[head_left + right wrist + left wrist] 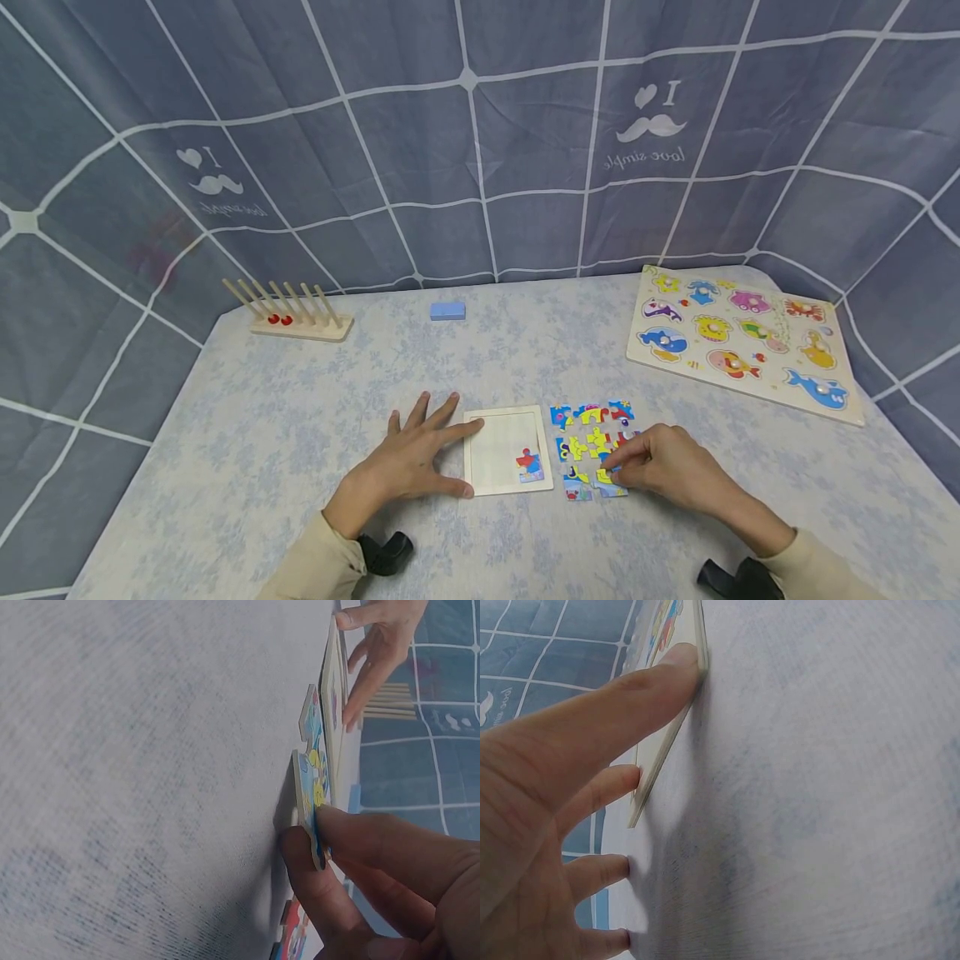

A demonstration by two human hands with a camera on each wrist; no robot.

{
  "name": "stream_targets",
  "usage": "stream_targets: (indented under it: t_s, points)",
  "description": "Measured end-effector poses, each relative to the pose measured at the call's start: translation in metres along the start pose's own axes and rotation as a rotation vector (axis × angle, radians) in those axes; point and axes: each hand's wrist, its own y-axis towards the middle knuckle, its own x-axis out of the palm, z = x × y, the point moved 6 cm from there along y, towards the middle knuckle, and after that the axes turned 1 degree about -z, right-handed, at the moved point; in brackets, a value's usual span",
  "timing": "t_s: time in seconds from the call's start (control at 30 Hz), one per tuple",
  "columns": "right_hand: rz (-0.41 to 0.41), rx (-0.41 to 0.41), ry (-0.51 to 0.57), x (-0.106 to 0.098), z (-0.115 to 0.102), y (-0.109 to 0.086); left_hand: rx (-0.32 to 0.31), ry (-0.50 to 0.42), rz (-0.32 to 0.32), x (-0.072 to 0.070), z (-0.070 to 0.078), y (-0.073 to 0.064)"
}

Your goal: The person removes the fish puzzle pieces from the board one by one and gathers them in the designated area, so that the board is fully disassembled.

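Observation:
A shallow wooden puzzle tray lies in front of me, with joined red and blue jigsaw pieces in its lower right corner. My left hand spreads its fingers at the tray's left side; thumb and index finger touch the rim, while other fingertips rest on the table in the left wrist view. Right of the tray lies a loose group of colourful jigsaw pieces. At that group's lower right, my right hand pinches a blue and yellow jigsaw piece by its edge between thumb and finger.
A blue block lies towards the back of the table. The wooden peg rack with red beads stands back left. At the right is a large knobbed animal puzzle board. A grid-patterned curtain hangs behind the table.

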Motion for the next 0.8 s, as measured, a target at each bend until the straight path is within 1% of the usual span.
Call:
stream_targets:
  t_s: [0.2,0.33,0.6,0.8]
  points:
    - [0.057,0.023,-0.059,-0.0012,-0.0011,-0.0012,0.004,-0.004,0.002,0.0001,-0.0004,0.0001]
    - [0.075,0.024,-0.074,-0.0014,-0.0025,-0.0015,0.003,-0.002,0.001,0.0,-0.0004,0.0001]
    - [0.076,0.013,-0.071,-0.0021,-0.0041,-0.001,0.0,-0.012,-0.002,0.0003,-0.0002,0.0]
    - [0.078,0.032,-0.072,-0.0026,-0.0041,-0.0012,0.002,-0.014,-0.001,0.0002,-0.0006,0.0002]
